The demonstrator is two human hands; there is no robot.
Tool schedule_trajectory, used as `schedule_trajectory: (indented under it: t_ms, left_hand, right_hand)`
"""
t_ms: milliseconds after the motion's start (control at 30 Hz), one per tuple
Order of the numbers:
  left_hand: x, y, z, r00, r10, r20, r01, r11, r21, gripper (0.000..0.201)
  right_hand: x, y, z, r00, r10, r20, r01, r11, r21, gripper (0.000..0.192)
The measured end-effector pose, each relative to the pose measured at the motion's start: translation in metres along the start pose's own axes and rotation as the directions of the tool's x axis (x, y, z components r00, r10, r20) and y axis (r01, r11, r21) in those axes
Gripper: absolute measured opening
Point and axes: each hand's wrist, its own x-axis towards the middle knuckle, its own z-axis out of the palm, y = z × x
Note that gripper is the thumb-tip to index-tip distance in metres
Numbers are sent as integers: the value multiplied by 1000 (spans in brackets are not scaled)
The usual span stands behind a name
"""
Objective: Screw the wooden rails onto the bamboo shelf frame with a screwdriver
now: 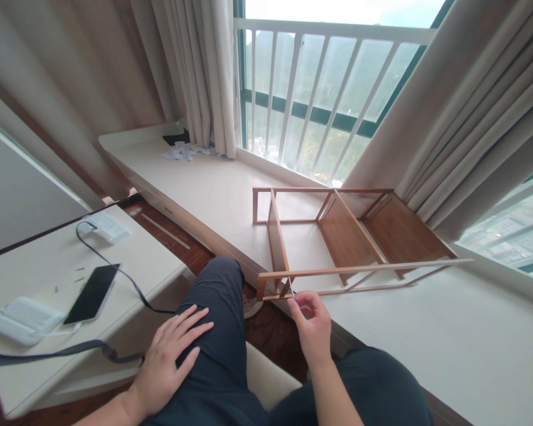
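Observation:
A small wooden shelf frame (337, 236) lies on its side on the wide white window sill (213, 195). My right hand (311, 324) pinches a thin metal tool (291, 289), its tip at the frame's near corner joint. My left hand (169, 355) rests flat, fingers apart, on my left thigh in dark trousers. I am seated facing the sill.
A low white table (39, 266) at left holds a black phone (92, 293), a white pouch (22, 319), a white adapter (106, 226) with a dark cable, and a few small screws. Crumpled paper (186, 151) lies by the curtains. A railing stands behind the window.

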Motion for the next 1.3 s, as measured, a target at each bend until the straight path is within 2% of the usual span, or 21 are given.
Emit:
schedule_trajectory:
  t_ms: [200,500,633,833,1000,1133,1300]
  left_hand:
    - [1,1,0,1000,-8,-7,8,1000,-7,38]
    - [2,1,0,1000,1,2,-1,1000,-2,39]
    - [3,1,0,1000,-2,7,2,1000,-1,39]
    - [2,1,-1,1000,-1,22,1,1000,5,39]
    - [2,1,0,1000,1,15,-1,1000,6,39]
    - [3,1,0,1000,2,8,-2,1000,10,39]
    - [3,1,0,1000,7,-2,-7,1000,9,39]
  right_hand:
    - [0,1,-1,999,19,29,-19,1000,2,25]
    - [0,15,-1,997,11,71,-10,1000,-19,27]
    - [0,16,1,996,37,84,-40,999,29,29]
    - [-2,12,6,984,137,116,-155,974,167,30]
    - [0,10,10,967,182,178,-231,922,312,28]
    - [3,8,11,930,239,279,-347,820,455,26]
    - [3,6,10,894,278,350,-434,728,531,25]
